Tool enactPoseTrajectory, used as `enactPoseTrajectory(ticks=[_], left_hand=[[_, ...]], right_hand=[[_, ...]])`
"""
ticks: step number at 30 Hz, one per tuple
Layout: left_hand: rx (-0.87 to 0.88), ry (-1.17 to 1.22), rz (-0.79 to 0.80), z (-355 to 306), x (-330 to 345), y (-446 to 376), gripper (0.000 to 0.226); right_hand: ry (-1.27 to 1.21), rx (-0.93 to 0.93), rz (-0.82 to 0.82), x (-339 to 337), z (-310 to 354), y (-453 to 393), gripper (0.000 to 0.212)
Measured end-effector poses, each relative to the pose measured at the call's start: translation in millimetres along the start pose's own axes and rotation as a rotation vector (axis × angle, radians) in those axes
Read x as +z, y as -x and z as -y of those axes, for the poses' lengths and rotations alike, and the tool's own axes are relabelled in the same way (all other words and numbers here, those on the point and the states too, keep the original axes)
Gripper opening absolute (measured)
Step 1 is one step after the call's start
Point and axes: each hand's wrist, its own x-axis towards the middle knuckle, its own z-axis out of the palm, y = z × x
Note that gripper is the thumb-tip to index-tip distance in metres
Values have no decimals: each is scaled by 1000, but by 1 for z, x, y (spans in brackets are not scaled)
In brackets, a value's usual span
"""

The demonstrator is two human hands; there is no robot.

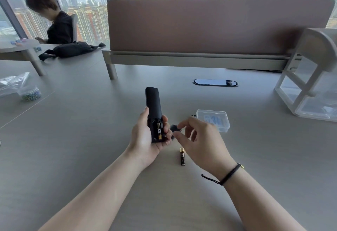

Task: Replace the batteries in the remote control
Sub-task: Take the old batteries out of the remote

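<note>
My left hand (145,139) grips a black remote control (153,103) back side up above the desk. Its battery bay is uncovered and a black-and-gold battery (159,131) sits inside. My right hand (200,139) pinches the small black battery cover (175,128) between thumb and forefinger, just right of the remote's lower end. A second black-and-gold battery (182,157) lies loose on the desk below my right hand.
A clear plastic box (214,119) lies on the grey desk (91,157) behind my right hand. A white drawer unit (310,88) stands at the right. A desk divider (209,26) runs across the back. A jar and plastic bag (27,92) sit at the left; a person sits far left.
</note>
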Motion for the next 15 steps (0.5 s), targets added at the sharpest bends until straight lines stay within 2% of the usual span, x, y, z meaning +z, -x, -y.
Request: enactPoseTrajectory(ticks=[2,6,9,15], left_hand=[[-12,47,-1,1,2,1,51],[-35,93,55,3,5,3,44],[-44,106,44,4,8,5,44],[-83,136,19,2,10,8,44]], right_hand=[[-29,-118,-22,-1,5,2,9],[18,-270,60,6,8,7,15],[15,-296,74,10,5,7,19],[-23,-351,52,10,4,6,9]])
